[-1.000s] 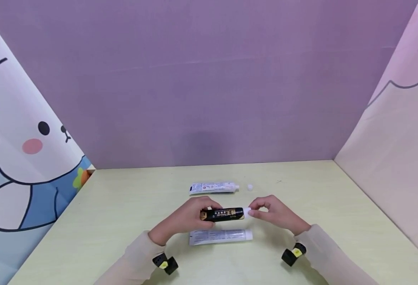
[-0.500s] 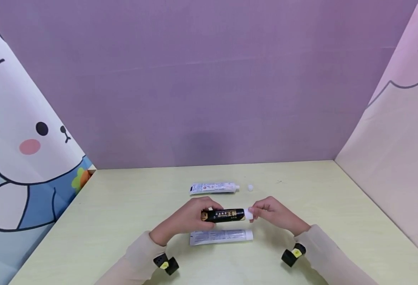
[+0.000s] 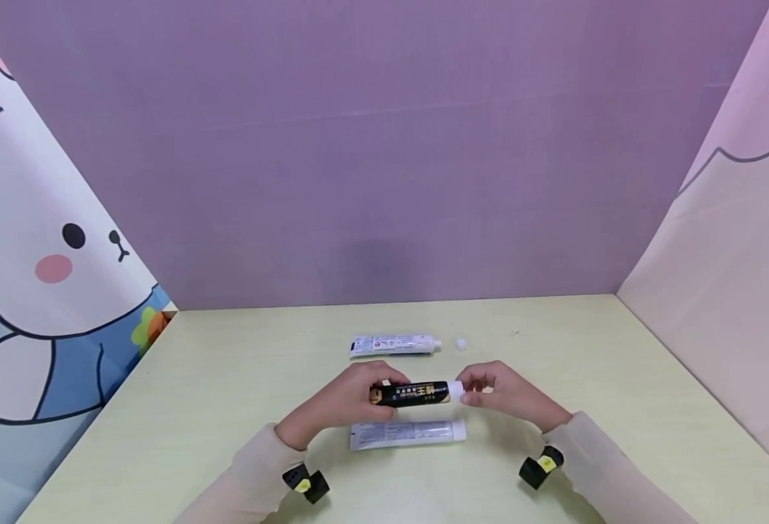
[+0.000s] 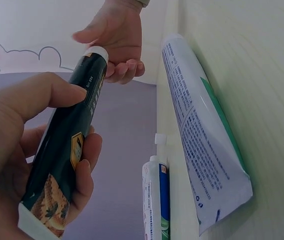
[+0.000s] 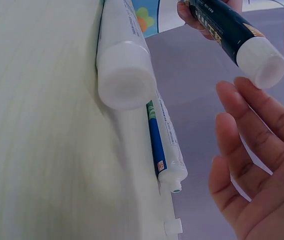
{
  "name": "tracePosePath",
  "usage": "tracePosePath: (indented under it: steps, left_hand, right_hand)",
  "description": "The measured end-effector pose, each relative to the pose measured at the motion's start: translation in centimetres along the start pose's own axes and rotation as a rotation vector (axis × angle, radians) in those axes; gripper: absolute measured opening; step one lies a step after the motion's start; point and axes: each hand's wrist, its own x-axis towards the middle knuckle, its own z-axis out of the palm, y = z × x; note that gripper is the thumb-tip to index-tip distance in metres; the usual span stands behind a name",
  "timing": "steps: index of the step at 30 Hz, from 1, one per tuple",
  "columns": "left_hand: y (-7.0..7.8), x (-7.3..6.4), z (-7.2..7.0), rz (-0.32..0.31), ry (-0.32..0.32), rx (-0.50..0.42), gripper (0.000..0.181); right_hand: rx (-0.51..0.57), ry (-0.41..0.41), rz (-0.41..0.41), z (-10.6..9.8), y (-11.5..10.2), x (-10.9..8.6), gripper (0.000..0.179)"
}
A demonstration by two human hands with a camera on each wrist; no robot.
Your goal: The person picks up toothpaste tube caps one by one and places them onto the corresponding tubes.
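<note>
A black toothpaste tube [image 3: 417, 394] with gold print hangs above the table, gripped near its tail by my left hand [image 3: 365, 393]. Its white cap [image 5: 262, 62] is on and points right. Around that cap my right hand [image 3: 505, 393] is spread, with thumb and fingers apart; in the right wrist view a fingertip is very close to the cap, and I cannot tell whether it touches. Below the black tube lies a white toothpaste tube [image 3: 404, 434], its cap [image 5: 126, 77] on. Farther back lies another white tube [image 3: 392, 345], uncapped, its bare nozzle [image 5: 174, 185] showing.
A small loose white cap [image 3: 461, 344] lies right of the uncapped tube's nozzle. The pale table [image 3: 227, 378] ends at a purple back wall [image 3: 384, 160]. Printed panels stand at the left [image 3: 44, 291] and right [image 3: 738, 291].
Half a second ago my right fingers were closed on the black tube's cap; now they have spread off it. The black tube has rolled slightly in my left hand. The other tubes stay put.
</note>
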Motion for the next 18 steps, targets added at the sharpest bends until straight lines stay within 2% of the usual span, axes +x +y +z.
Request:
tracePosePath:
  steps: [7, 18]
  left_hand:
    - [-0.3, -0.11, 0.04, -0.004, 0.017, -0.017, 0.038]
    - [-0.43, 0.06, 0.0, -0.03, 0.002, -0.076, 0.038]
  right_hand:
    - [-0.071, 0.077, 0.003, 0.24, -0.25, 0.04, 0.03]
    - [-0.072, 0.099, -0.026, 0.27, -0.5, 0.01, 0.026]
